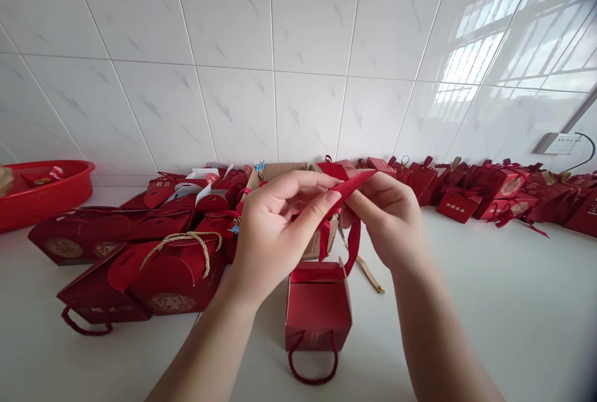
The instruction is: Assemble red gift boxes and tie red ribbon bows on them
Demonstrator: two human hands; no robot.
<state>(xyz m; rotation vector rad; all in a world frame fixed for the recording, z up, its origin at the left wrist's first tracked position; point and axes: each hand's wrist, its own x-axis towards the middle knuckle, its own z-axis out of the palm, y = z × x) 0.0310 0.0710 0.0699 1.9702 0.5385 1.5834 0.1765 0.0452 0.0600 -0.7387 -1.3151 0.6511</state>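
Observation:
A red ribbon (349, 189) is stretched between my two hands, above the middle of the table. My left hand (275, 228) pinches it between thumb and fingers. On the other side, my right hand (389, 215) pinches the ribbon with its thumb and fingertips. Ribbon ends hang down below both hands. Just under them stands a small red gift box (318, 312), with a dark red cord handle (313, 382) drooping at its front. Behind the hands a cardboard box (284, 170) is partly hidden. A gold strip (370, 274) lies to the right of the gift box.
Several larger red gift boxes (175, 280) crowd the left, one with a gold rope handle (186, 237). A red plastic basin (69, 185) stands at far left. More ribboned red boxes (501, 187) line the tiled wall (308, 116) at right, below a power socket (559, 143).

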